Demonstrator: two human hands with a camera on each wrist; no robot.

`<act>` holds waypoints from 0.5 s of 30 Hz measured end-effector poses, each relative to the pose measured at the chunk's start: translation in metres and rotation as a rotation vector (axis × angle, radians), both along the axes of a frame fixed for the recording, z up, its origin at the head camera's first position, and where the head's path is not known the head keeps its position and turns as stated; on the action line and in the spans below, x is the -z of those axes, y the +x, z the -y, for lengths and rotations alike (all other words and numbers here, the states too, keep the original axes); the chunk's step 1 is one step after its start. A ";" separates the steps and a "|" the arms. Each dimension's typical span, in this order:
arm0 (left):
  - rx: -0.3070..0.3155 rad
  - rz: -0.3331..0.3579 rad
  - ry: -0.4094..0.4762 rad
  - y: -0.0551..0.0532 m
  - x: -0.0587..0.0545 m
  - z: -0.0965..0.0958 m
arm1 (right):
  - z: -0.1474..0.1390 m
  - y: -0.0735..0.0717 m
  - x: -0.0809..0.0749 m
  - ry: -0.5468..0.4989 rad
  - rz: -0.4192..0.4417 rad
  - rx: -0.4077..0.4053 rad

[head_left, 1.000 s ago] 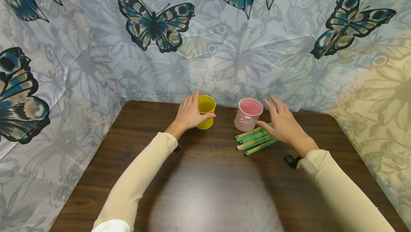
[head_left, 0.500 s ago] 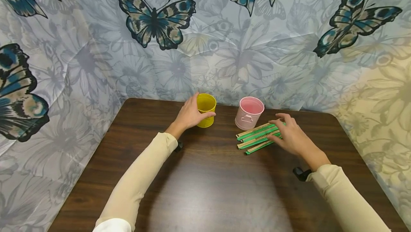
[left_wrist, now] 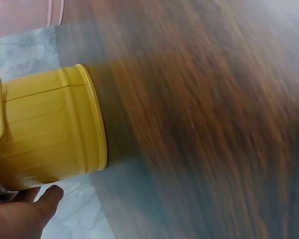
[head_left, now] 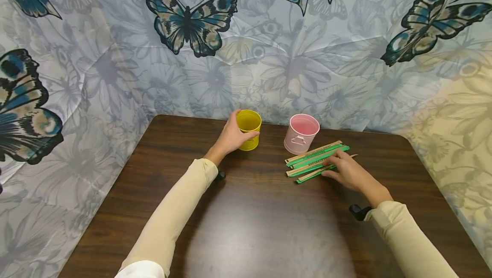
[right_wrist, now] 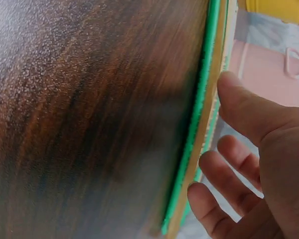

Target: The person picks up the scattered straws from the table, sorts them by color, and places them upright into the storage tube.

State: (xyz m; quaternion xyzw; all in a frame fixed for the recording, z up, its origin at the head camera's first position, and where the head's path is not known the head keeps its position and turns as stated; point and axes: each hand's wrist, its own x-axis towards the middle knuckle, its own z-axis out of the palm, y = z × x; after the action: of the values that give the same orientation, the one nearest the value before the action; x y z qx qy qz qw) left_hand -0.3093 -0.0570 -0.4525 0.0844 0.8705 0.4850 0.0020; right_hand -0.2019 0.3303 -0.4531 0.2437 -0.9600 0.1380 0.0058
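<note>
A small yellow metal bucket [head_left: 250, 142] stands near the back edge of the table. My left hand [head_left: 229, 137] holds its left side, thumb across the front and fingers behind the rim. In the left wrist view, fingers [left_wrist: 47, 199] show beside the bucket [left_wrist: 45, 124], partly hidden by it. Several long, slim green-and-tan sticks [head_left: 316, 156] with printing along them lie side by side, slightly fanned. My right hand [head_left: 347, 171] is over their right part. The right wrist view shows the thumb and loosely bent fingertips spread apart, right at the sticks [right_wrist: 189, 144].
A pink bucket [head_left: 300, 139] with a small side handle stands right of the yellow one, just behind the sticks. The dark wood table [head_left: 253, 218] ends at a butterfly-patterned cloth [head_left: 215, 77] at the back. A black wrist camera [head_left: 359, 212] sits below the right wrist.
My right hand has moved from beside the pink bucket, down and right, onto the sticks, its fingers bending. My left hand has drawn closer around the yellow bucket. The view has tilted slightly.
</note>
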 end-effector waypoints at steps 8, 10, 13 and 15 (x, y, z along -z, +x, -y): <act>-0.021 0.009 0.043 -0.002 -0.001 -0.004 | -0.004 -0.001 0.011 -0.015 0.051 0.006; -0.024 0.020 0.043 -0.003 -0.001 -0.003 | -0.004 -0.002 0.013 -0.016 0.060 0.001; -0.031 0.026 0.052 -0.003 -0.002 -0.001 | -0.003 -0.004 0.014 -0.025 0.071 0.001; -0.034 0.027 0.064 -0.003 -0.001 0.000 | -0.002 -0.006 0.013 -0.029 0.077 0.006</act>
State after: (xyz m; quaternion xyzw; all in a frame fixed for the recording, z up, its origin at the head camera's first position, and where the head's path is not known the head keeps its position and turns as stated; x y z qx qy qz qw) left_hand -0.3126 -0.0569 -0.4510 0.0632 0.8558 0.5134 0.0029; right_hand -0.2076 0.3325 -0.4665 0.2352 -0.9581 0.1614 -0.0273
